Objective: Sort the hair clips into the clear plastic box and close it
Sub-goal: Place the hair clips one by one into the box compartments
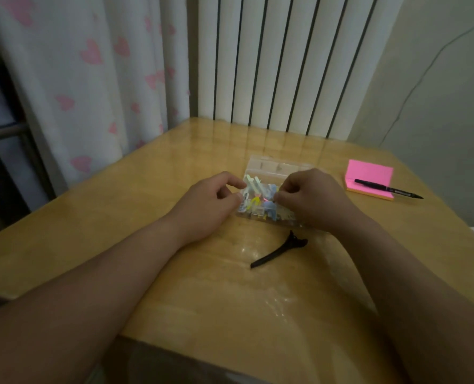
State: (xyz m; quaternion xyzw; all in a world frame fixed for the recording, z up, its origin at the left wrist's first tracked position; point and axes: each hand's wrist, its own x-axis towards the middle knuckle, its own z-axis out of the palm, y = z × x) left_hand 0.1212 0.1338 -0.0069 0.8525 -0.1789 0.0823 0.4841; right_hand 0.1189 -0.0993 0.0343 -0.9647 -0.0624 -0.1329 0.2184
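Note:
A clear plastic box (269, 217) lies on the wooden table (174, 286) with its lid (274, 166) folded back toward the wall. Several small coloured hair clips (258, 202) fill it: pale green, yellow, blue, pink. My left hand (208, 206) rests at the box's left side, fingertips pinching a pale green clip (251, 182) at the rim. My right hand (310, 195) is at the right side, fingers curled onto the clips; what it holds is hidden. A long black hair clip (278, 252) lies on the table just in front of the box.
A pink sticky-note pad (368, 173) with a black pen (388, 189) across it sits at the right. Behind the table stand a white radiator (285, 59) and a heart-print curtain (91, 65). A metal frame (5, 134) is at the left.

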